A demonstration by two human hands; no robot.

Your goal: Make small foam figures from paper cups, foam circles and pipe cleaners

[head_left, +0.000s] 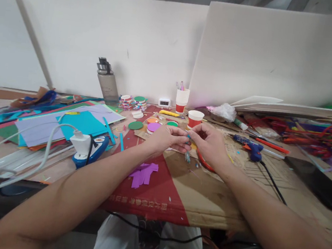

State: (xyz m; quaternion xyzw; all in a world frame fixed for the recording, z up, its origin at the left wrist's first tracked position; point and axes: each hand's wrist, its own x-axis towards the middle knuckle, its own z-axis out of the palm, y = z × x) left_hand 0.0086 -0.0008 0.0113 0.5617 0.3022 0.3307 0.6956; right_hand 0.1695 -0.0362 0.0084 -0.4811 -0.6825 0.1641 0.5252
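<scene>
My left hand point(168, 138) and my right hand point(209, 142) meet over the middle of the cardboard-covered table point(206, 194). Their fingertips pinch a small teal piece point(188, 138) between them; its exact shape is too small to tell. Right under the hands lie a short bluish strip point(187, 156) and red-handled scissors point(205, 164), partly hidden by my right wrist. Purple paper cut-offs point(142, 174) lie nearer to me, below my left forearm.
Coloured paper sheets point(63, 126) and a white power strip with cables point(83, 144) lie at left. Paper cups point(195, 118), coloured foam discs point(153, 127) and a metal bottle point(107, 81) stand behind the hands. A blue glue gun point(252, 148) and pipe cleaners point(318, 137) are at right.
</scene>
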